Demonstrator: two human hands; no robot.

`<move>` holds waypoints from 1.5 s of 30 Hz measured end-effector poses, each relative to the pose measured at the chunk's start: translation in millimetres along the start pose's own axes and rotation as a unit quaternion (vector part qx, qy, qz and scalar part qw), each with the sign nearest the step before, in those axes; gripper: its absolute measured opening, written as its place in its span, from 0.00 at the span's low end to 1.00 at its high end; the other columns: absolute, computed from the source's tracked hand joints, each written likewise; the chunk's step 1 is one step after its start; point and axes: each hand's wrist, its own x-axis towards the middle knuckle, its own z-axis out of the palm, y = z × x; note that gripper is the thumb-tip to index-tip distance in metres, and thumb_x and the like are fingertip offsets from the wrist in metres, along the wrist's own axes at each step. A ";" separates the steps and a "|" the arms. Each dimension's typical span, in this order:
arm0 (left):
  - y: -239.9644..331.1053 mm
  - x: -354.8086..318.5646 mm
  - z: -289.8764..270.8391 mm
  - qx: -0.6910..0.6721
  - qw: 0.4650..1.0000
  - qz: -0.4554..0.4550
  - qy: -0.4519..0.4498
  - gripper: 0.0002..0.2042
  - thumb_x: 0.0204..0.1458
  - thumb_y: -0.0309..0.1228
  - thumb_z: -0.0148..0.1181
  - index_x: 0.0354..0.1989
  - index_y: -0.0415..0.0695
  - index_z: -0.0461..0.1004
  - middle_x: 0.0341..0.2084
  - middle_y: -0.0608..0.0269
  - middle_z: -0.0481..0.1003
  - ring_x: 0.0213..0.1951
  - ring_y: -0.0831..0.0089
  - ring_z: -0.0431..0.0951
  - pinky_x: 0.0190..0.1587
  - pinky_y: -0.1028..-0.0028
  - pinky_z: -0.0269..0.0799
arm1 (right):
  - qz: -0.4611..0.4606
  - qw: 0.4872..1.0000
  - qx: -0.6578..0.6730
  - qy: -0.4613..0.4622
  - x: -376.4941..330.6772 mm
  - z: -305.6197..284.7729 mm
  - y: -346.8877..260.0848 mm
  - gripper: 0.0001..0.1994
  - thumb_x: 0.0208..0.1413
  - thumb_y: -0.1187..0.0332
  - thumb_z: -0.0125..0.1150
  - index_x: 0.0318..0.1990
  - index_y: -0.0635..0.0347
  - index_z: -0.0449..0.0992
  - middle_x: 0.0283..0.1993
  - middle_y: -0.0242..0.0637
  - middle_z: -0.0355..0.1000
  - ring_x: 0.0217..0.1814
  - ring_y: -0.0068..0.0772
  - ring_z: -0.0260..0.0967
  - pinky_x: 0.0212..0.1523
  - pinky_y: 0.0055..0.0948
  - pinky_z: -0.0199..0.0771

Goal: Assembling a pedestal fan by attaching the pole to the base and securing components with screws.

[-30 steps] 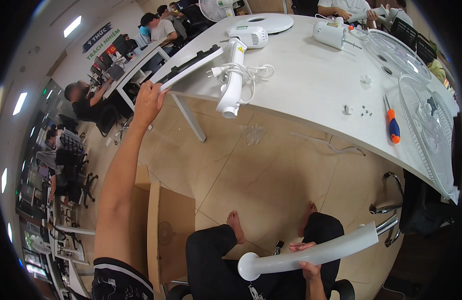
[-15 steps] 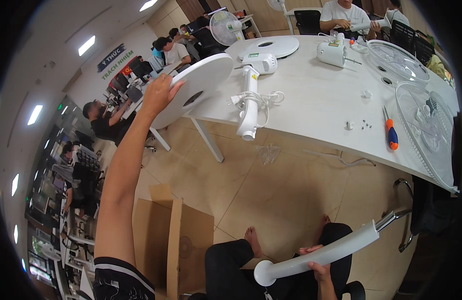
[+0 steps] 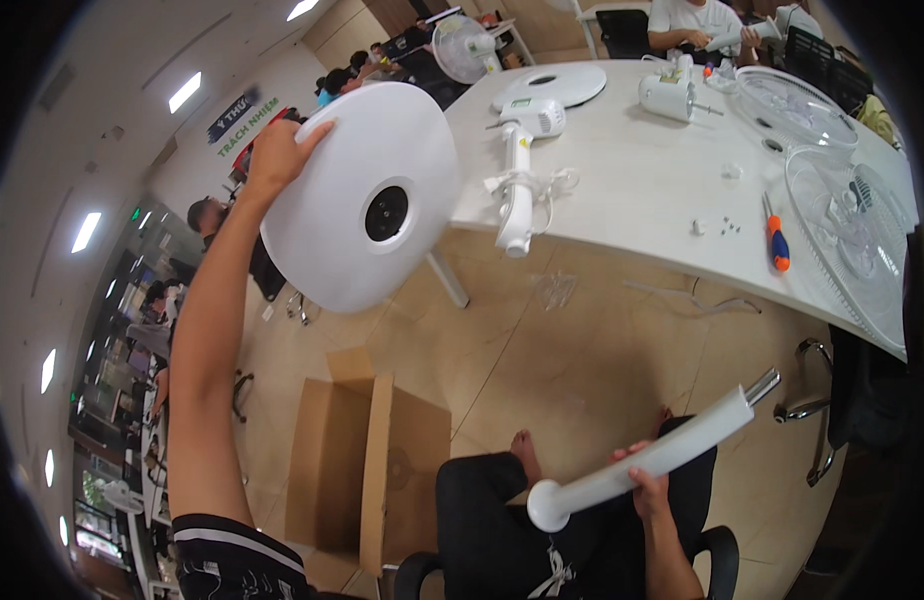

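1. My left hand (image 3: 275,152) is raised high and to the left, its fingers curled over the top rim of the round white fan base (image 3: 362,210), pinching it by the edge. The base hangs in the air just left of the tabletop (image 3: 632,190), its underside with the dark centre hole turned toward me.
2. My right hand (image 3: 650,482) sits low and near, over my lap, its fingers wrapped closed around the white stand pole (image 3: 642,462). The pole's metal tip points up and right; its flared end points down and left.
3. To do this well, I judge that I should bring the base down toward my lap rather than lift the pole, since an edge grip on a wide disc is weak.
4. I'd line the pole's end with the centre hole squarely before pushing, keeping both parts on one axis.
5. The cardboard box (image 3: 367,460) stands on the floor near my left leg; I'd keep the base clear of it.
6. The screwdriver (image 3: 776,240) and small screws (image 3: 724,227) lie far right on the tabletop, within later reach.
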 end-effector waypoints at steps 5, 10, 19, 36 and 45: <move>19.4 -46.8 -59.2 -0.056 0.983 -0.111 -0.134 0.34 0.51 0.61 0.60 0.22 0.32 0.80 0.15 0.52 0.76 0.17 0.67 0.77 0.27 0.68 0.72 | -0.046 0.994 0.085 -0.042 16.7 50.5 4.6 0.25 0.44 0.71 0.66 0.51 0.54 0.63 0.49 0.42 0.69 0.60 0.45 0.66 0.64 0.46 0.63; 66.9 -125.1 -120.4 -0.106 0.952 -0.175 -0.228 0.32 0.51 0.60 0.61 0.22 0.34 0.81 0.14 0.57 0.76 0.13 0.73 0.74 0.20 0.73 0.69 | -0.097 0.966 0.230 -0.068 12.9 106.7 -46.0 0.23 0.52 0.69 0.63 0.54 0.54 0.63 0.56 0.45 0.69 0.65 0.50 0.63 0.69 0.48 0.55; 106.5 -219.4 -193.6 -0.007 0.947 -0.186 -0.260 0.30 0.54 0.59 0.58 0.19 0.39 0.78 0.11 0.63 0.73 0.10 0.79 0.70 0.16 0.77 0.65 | 0.030 0.943 0.331 -0.009 -35.3 137.5 -23.8 0.21 0.56 0.58 0.66 0.52 0.55 0.66 0.60 0.44 0.66 0.64 0.43 0.63 0.61 0.43 0.68; 137.8 -279.8 -231.9 -0.016 0.945 -0.170 -0.280 0.30 0.59 0.56 0.53 0.22 0.37 0.78 0.11 0.63 0.72 0.11 0.79 0.70 0.17 0.75 0.66 | 0.017 0.953 0.292 0.082 -96.2 176.8 -35.4 0.16 0.58 0.65 0.65 0.50 0.56 0.67 0.49 0.31 0.67 0.54 0.26 0.68 0.56 0.34 0.74; 157.3 -310.2 -212.4 -0.037 0.940 -0.180 -0.288 0.29 0.61 0.54 0.53 0.22 0.37 0.77 0.12 0.66 0.72 0.13 0.81 0.70 0.18 0.76 0.65 | 0.085 0.935 0.340 0.056 -107.0 152.9 -3.8 0.22 0.56 0.72 0.61 0.56 0.65 0.62 0.62 0.46 0.64 0.64 0.36 0.62 0.67 0.39 0.64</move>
